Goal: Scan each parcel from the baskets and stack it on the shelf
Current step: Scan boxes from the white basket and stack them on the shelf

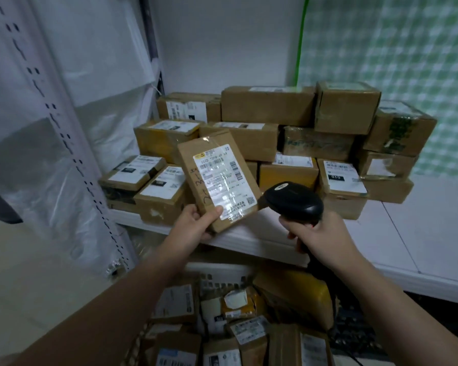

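Observation:
My left hand (196, 223) grips the lower corner of a flat brown cardboard parcel (217, 178), held tilted with its white shipping label facing me. My right hand (317, 237) is closed around the handle of a black barcode scanner (294, 200), whose head points left at the parcel's lower right edge, almost touching it. Behind both, the white shelf (407, 233) carries several stacked brown parcels (267, 107) in two to three layers. Below my arms, a basket (135, 350) holds several more labelled parcels (243, 326).
A white perforated shelf upright (72, 159) runs down the left, with plastic-wrapped white bags (50, 180) beside it. The right part of the shelf board is bare. A green checked sheet (394, 43) hangs at the back right. A dark crate (354, 331) sits low on the right.

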The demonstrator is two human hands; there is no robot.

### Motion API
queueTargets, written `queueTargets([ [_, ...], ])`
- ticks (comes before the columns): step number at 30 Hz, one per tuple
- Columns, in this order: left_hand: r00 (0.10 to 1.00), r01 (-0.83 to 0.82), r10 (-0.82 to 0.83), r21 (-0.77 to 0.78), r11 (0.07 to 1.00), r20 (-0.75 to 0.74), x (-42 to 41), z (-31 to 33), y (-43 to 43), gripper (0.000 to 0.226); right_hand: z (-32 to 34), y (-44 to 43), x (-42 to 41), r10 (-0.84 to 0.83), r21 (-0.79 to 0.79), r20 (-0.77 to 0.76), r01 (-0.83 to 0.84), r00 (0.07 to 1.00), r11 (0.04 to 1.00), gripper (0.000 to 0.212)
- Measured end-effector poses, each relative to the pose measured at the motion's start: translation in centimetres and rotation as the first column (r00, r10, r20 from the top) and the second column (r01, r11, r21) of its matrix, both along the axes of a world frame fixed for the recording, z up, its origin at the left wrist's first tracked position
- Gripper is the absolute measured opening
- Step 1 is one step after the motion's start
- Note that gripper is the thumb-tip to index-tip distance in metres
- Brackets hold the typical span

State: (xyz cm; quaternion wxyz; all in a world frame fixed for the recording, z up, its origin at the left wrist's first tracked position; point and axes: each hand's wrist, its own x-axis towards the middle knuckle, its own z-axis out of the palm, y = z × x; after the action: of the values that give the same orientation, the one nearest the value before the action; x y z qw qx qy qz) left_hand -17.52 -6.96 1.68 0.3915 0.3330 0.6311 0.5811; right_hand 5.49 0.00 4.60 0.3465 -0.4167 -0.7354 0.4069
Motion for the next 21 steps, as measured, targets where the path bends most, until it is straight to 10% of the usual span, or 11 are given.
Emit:
queueTargets([
  [16, 0.887, -0.369, 0.341, 0.035, 0.929, 0.312, -11.9, 12.0, 12.5, 0.098, 13.1, 10.3, -14.0, 0.059, 0.2, 0.192, -0.098, 0.98, 0.975, 0.015],
  [19, 0.936, -0.348, 0.35, -0.055, 0.936, 0.044, -12.8, 11.8, 13.1, 0.098, 12.4, 11.2, -15.5, 0.082, 0.169, 0.219, -0.12, 0.972, 0.978, 0.02],
  [21, 0.803, -0.399, 0.332, -0.034, 0.916, -0.495, -13.6, 11.1, 12.4, 0.104, 11.9, 11.6, -15.7, 0.081, 0.156, 0.223, -0.118, 0.971, 0.981, 0.023],
])
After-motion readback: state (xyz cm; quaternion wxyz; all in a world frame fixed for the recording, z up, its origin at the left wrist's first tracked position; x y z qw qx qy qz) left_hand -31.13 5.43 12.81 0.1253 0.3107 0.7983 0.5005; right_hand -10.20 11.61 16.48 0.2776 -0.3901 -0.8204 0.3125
